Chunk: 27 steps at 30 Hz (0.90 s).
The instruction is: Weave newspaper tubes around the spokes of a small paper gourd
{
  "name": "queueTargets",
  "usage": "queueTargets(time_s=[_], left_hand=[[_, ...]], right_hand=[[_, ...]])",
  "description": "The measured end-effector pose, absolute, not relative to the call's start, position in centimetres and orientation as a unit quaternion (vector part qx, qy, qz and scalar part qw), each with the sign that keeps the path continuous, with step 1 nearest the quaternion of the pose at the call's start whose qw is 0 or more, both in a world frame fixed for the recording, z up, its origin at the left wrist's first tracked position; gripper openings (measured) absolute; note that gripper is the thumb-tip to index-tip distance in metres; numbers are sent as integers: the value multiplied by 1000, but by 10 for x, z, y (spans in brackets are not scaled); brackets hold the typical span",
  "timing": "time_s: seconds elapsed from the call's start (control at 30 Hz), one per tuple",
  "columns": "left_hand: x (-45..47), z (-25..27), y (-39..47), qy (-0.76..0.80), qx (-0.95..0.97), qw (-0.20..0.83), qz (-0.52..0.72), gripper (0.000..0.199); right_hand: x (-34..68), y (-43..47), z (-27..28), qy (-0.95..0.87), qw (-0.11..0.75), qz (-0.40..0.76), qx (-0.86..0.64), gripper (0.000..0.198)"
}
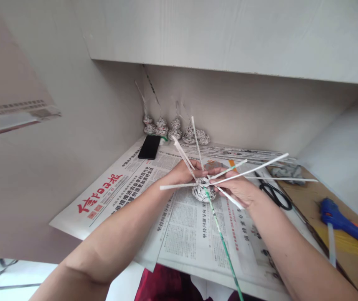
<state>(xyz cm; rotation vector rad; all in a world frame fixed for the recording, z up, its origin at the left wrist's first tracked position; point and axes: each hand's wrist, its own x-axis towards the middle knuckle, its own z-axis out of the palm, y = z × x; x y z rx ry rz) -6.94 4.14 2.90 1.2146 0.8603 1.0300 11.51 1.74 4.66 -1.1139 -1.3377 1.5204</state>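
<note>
Between my hands is a small round woven ball of rolled newspaper strips (204,193), held just above the newspaper. Several white paper sticks fan out from its top, and a long green-and-white paper strip (222,238) trails from it toward me. My left hand (187,170) has its fingers closed on the ball's far left side, at the base of the sticks. On the other side, my right hand (233,186) has closed fingers on the ball's top right, among the sticks. Some fingertips are hidden behind the sticks.
Newspaper sheets (110,200) cover the table. At the back stand several woven gourd shapes (175,128), near a black phone (149,147) and a bundle of long paper sticks (238,154). To the right lie black-handled scissors (275,195) and a blue glue gun (338,217). A shelf overhangs the back.
</note>
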Motion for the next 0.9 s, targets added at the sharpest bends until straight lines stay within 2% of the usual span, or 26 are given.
queueTargets(time_s=[0.1, 0.3, 0.43, 0.5, 0.6, 0.73, 0.9], left_hand=[[-69, 32, 39, 373, 503, 641, 444, 19], [-68, 41, 31, 381, 521, 623, 442, 13], [-67, 43, 29, 369, 537, 617, 441, 11], [-66, 42, 28, 366, 547, 608, 443, 11], [-65, 40, 28, 366, 549, 604, 447, 14], [-63, 40, 26, 366, 543, 609, 448, 15], [-64, 43, 23, 378, 547, 615, 423, 16]], right_hand=[[115, 15, 51, -529, 365, 625, -443, 37], [116, 14, 56, -587, 363, 536, -487, 37], [117, 16, 57, -587, 353, 537, -492, 28], [118, 17, 57, -591, 359, 529, -493, 22], [116, 17, 56, -626, 390, 452, -502, 17], [110, 14, 53, -674, 446, 355, -470, 13], [108, 15, 44, -710, 457, 303, -441, 14]])
